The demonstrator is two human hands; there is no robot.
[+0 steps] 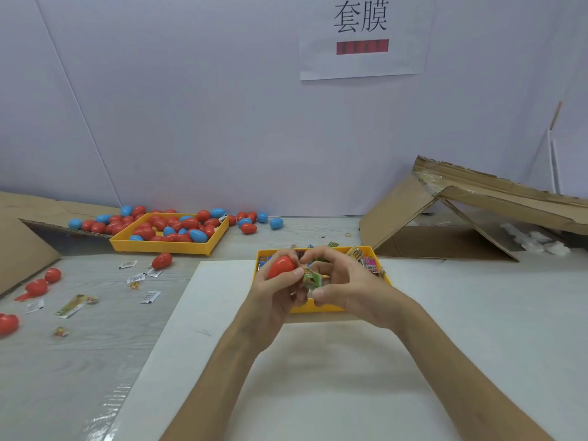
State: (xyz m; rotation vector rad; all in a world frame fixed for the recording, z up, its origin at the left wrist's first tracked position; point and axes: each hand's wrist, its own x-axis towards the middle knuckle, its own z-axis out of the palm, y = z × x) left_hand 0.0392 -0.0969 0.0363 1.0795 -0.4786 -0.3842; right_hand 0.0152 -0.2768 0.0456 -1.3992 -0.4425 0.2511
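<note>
Your left hand (pixel 273 291) hangs just above the near-left corner of the packet tray (pixel 318 308). Its grip is curled round a red egg (pixel 281 265), with the thumb laid across the egg's lower side. Holding it this way turns the egg's right end toward your other hand.

Your right hand (pixel 343 281) sits over the near-right part of the same tray. Its grip pinches a green packet (pixel 311 278) between thumb and fingertips. The packet touches the egg's right end, so you appear to be feeding it into the shell. Your fingers cover the seam, so I cannot tell whether the egg is whole or a half.

Working right over the tray makes sense: a dropped packet falls back among the others, and the next one is close to your hand.

The tray stands at the far edge of a white sheet (pixel 318 377) on the table (pixel 79 345). Beyond it and to its left, an egg tray (pixel 165 246) holds red and blue eggs, with more spilled around it. Left of the packet tray, loose eggs (pixel 161 261) and stray packets (pixel 149 296) lie scattered on the table. An opened cardboard box (pixel 445 218) lies on its side to the right of the packet tray and a little beyond it.
</note>
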